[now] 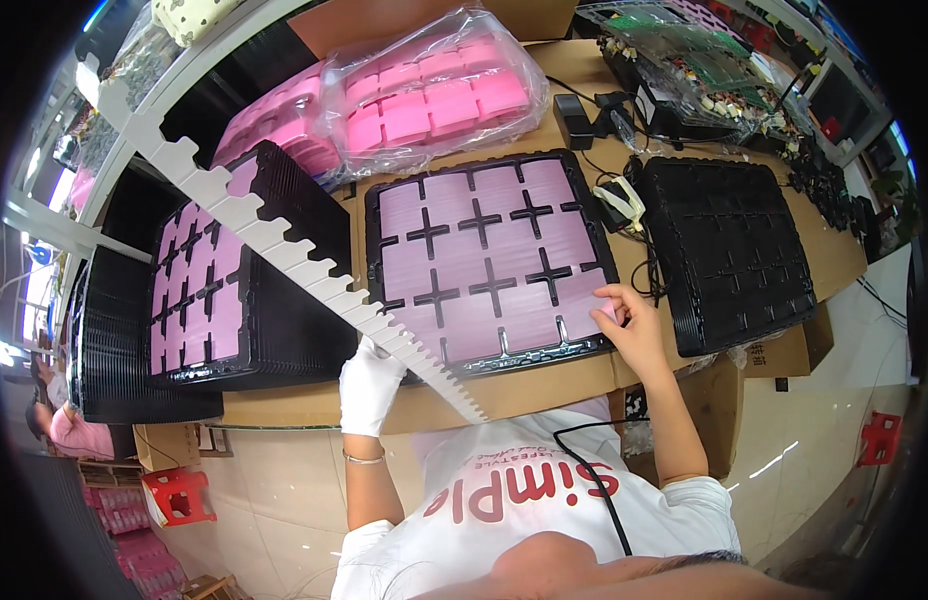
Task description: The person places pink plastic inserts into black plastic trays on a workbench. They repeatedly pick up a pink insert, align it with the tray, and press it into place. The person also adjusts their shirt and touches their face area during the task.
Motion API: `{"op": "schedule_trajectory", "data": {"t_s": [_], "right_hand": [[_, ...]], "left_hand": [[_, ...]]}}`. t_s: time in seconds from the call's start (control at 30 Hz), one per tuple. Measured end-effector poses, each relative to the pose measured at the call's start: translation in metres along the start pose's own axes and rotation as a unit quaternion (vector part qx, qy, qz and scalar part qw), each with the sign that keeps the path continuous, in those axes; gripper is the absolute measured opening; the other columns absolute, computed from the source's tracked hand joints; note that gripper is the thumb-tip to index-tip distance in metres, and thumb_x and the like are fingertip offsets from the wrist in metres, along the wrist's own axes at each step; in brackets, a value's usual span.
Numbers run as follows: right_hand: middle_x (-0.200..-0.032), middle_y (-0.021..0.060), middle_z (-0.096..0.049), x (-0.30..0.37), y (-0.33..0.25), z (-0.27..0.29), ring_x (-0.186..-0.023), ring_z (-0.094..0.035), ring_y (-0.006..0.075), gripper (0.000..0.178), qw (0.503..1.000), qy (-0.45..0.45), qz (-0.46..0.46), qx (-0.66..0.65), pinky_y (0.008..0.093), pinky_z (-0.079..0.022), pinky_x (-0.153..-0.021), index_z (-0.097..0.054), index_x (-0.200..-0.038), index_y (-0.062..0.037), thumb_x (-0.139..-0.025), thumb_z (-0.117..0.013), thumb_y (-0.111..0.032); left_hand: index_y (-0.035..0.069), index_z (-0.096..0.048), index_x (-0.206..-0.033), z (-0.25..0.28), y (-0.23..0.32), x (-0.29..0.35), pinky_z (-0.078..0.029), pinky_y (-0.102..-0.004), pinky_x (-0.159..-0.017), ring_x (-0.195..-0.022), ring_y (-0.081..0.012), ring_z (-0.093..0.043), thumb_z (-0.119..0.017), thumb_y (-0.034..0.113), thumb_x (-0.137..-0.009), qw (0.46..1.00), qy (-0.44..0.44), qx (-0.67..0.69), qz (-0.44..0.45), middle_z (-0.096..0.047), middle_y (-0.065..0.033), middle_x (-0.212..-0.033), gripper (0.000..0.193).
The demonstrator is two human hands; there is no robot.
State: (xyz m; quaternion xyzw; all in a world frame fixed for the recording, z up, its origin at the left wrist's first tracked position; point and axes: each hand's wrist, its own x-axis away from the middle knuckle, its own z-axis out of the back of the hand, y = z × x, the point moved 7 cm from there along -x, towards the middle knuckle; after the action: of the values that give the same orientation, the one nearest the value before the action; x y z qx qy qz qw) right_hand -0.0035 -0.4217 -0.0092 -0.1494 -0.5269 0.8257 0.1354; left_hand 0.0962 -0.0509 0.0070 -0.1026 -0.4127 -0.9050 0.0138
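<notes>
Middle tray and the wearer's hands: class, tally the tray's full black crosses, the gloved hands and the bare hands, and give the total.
Full black crosses: 6
Gloved hands (left hand): 1
Bare hands (right hand, pinching a pink piece): 1
Total: 8

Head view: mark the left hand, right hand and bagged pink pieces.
Left hand [371,392], head view, middle of the white glove.
Right hand [637,328], head view, middle of the bare hand.
Bagged pink pieces [409,124], head view, front row.
</notes>
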Motion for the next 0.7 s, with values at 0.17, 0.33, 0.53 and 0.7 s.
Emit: {"op": "schedule_trajectory", "data": {"t_s": [0.17,0.33,0.53,0.7], "right_hand": [[-0.070,-0.0043,-0.050,0.001,-0.023,0.001,-0.059,-0.040,0.0056,0.031,0.987,0.038,0.108,0.115,0.0219,-0.034,-0.056,-0.067,-0.104,-0.0051,-0.075,-0.076,-0.004],[-0.068,0.0006,-0.053,0.001,-0.010,0.005,-0.056,-0.045,0.0132,0.027,0.992,-0.118,-0.044,0.018,0.0282,-0.039,-0.054,-0.067,-0.103,-0.0052,-0.078,-0.076,-0.009],[-0.076,0.0118,-0.063,-0.039,-0.061,0.035,-0.072,-0.061,0.0280,0.018,0.967,0.069,0.081,0.233,0.0391,-0.048,-0.067,-0.067,-0.097,-0.0029,-0.087,-0.066,-0.018],[-0.089,0.0159,-0.065,-0.116,-0.062,-0.014,-0.088,-0.062,0.0361,0.011,0.960,0.034,0.199,0.195,0.0420,-0.050,-0.080,-0.067,-0.091,-0.0015,-0.086,-0.060,-0.009]], "left_hand": [[-0.001,-0.064,-0.121,0.019,0.011,-0.002,-0.055,-0.0277,-0.077,-0.085,-0.0106,-0.071,-0.070,0.028,-0.089,0.990,0.064,-0.126,0.015,-0.074,-0.0108,-0.088,0.043],[0.001,-0.070,-0.109,0.034,0.017,-0.010,-0.054,-0.0296,-0.075,-0.082,-0.0180,-0.073,-0.067,0.033,-0.092,0.992,0.055,-0.114,0.005,-0.075,-0.0098,-0.088,0.037],[0.011,-0.072,-0.101,0.036,0.076,-0.027,-0.054,-0.0352,-0.065,-0.074,-0.0285,-0.068,-0.063,0.026,-0.092,0.910,0.218,-0.223,-0.272,-0.069,-0.0137,-0.087,0.019],[0.012,-0.073,-0.103,0.012,0.090,-0.106,-0.054,-0.0385,-0.071,-0.076,-0.0273,-0.067,-0.061,0.032,-0.091,0.901,0.223,-0.226,-0.295,-0.069,-0.0117,-0.087,0.026]]}}
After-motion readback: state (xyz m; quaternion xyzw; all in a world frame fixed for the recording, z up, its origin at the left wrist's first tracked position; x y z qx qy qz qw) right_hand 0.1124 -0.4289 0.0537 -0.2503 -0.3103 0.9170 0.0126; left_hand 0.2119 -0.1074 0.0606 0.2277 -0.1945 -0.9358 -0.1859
